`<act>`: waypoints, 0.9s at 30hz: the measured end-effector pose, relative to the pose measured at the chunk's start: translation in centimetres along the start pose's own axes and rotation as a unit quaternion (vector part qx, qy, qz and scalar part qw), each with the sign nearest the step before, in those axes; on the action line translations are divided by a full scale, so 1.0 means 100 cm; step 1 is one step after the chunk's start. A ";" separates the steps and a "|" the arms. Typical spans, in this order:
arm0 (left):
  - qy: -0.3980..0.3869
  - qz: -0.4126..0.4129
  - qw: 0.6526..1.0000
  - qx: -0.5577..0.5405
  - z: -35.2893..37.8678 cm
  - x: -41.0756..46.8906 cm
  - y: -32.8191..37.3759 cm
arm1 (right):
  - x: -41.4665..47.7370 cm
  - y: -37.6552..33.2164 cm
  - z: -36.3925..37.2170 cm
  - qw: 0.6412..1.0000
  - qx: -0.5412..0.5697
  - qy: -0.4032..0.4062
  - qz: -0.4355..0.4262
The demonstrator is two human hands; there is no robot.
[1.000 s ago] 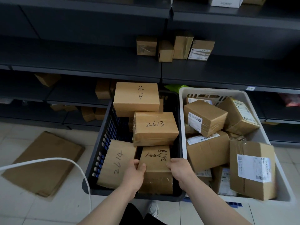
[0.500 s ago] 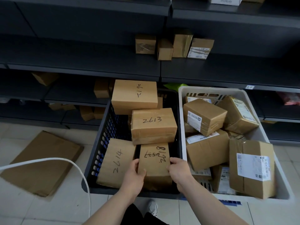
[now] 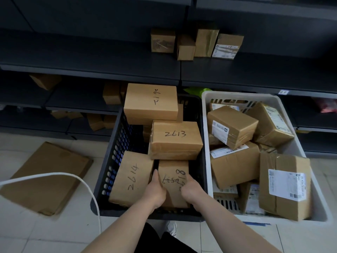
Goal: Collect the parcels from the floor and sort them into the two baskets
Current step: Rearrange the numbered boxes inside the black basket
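Observation:
A small brown parcel with crossed-out writing stands at the near end of the black basket. My left hand grips its left side and my right hand grips its right side. Beside it leans the parcel marked 2614. Behind lie the parcel marked 2613 and another large box. The white basket on the right holds several labelled parcels, the nearest one standing at its front right.
A flat cardboard sheet lies on the tiled floor at left, with a white cable arcing over it. Dark shelves run behind the baskets, with small boxes on the middle shelf and more below at left.
Both hands have lowered the small parcel deeper into the black basket's near end, between the 2614 parcel and the basket wall. My fingers have slid down its sides.

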State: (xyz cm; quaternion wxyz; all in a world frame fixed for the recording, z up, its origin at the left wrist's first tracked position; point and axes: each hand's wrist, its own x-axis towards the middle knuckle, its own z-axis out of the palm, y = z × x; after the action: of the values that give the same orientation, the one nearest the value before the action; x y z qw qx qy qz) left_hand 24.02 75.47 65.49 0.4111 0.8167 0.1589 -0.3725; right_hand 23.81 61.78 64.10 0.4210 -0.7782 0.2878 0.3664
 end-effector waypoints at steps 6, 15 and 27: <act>-0.030 -0.006 0.999 0.041 0.001 0.004 0.001 | -0.002 -0.008 -0.002 0.996 -0.087 -0.033 0.017; -0.073 -0.070 0.994 0.032 0.010 0.038 -0.012 | 0.021 -0.010 0.005 0.988 -0.137 -0.053 0.054; -0.106 -0.106 0.988 0.021 0.015 0.055 -0.014 | 0.044 0.000 0.012 0.989 -0.107 -0.078 0.069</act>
State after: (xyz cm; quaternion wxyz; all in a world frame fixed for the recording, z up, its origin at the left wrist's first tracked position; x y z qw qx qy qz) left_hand 26.21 74.89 60.04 0.3664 0.7597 0.1926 -0.5015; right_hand 25.88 62.21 60.08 0.3305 -0.7660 0.2658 0.4831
